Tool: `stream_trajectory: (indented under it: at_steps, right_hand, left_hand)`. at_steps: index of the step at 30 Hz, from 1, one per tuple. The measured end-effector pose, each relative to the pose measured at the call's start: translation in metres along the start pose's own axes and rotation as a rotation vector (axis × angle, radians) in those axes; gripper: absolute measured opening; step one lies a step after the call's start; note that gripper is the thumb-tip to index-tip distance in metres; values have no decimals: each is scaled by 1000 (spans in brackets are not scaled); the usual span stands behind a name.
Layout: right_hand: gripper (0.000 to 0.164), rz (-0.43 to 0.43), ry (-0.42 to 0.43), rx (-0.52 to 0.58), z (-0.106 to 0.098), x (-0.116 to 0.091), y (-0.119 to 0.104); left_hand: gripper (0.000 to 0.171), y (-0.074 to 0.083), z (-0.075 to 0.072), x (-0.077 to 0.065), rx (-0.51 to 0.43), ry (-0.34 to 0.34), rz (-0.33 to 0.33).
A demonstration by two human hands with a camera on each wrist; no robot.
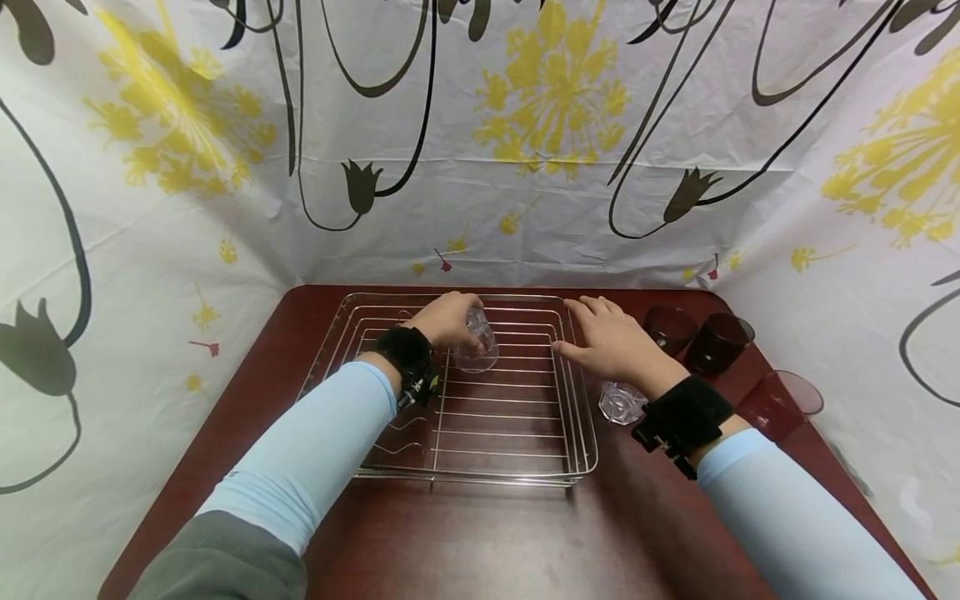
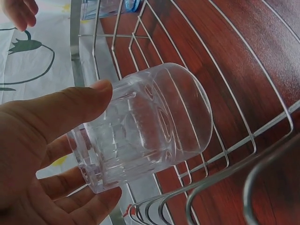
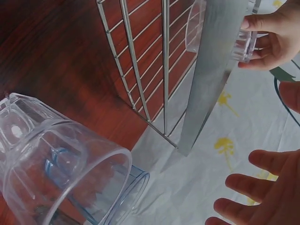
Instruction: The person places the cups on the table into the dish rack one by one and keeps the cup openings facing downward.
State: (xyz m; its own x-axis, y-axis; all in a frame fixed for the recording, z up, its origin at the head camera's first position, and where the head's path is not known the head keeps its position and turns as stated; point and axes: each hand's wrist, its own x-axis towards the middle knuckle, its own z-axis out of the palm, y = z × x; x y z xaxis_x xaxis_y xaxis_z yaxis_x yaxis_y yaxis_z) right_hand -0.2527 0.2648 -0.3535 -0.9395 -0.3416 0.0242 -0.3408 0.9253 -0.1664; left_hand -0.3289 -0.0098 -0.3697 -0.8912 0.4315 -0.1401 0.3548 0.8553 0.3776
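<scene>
My left hand (image 1: 446, 321) grips a clear tumbler (image 1: 480, 354) by its thick faceted base, thumb on one side and fingers on the other. The tumbler's wide mouth points down at the wires of a metal dish rack (image 1: 465, 478); whether it touches them I cannot tell. In the left wrist view the tumbler (image 2: 145, 122) lies between thumb and fingers. My right hand (image 1: 611, 342) hovers by the rack's right side, fingers spread and holding nothing. Below its wrist, another clear tumbler (image 1: 621, 403) stands on the table.
Two dark tumblers (image 1: 716, 343) and a see-through tumbler (image 1: 780, 404) stand right of the rack, beyond the right forearm. In the right wrist view a clear tumbler (image 3: 28, 164) overlaps a bluish one (image 3: 138, 187). A patterned cloth (image 1: 525, 225) surrounds the dark red table (image 1: 495, 542).
</scene>
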Motion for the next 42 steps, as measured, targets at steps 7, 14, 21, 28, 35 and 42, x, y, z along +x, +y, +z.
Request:
stream_trajectory:
  at_steps: [7, 14, 21, 28, 35, 42]
  right_hand:
    - [81, 8, 0, 2, 0, -1, 2]
    - [79, -6, 21, -5, 3, -2, 3]
    - [75, 8, 13, 6, 4, -5, 3]
    - [75, 9, 19, 9, 4, -8, 4]
    - [75, 2, 30, 0, 2, -8, 7]
    - [72, 19, 27, -3, 4, -9, 14]
  left_hand:
    - [75, 2, -2, -1, -9, 8, -2]
    - [76, 2, 0, 1, -9, -3, -16]
    - [73, 1, 2, 0, -3, 11, -8]
    - [71, 0, 1, 0, -3, 24, -13]
    - [71, 1, 4, 1, -7, 34, -37]
    - [71, 3, 5, -1, -4, 59, -37]
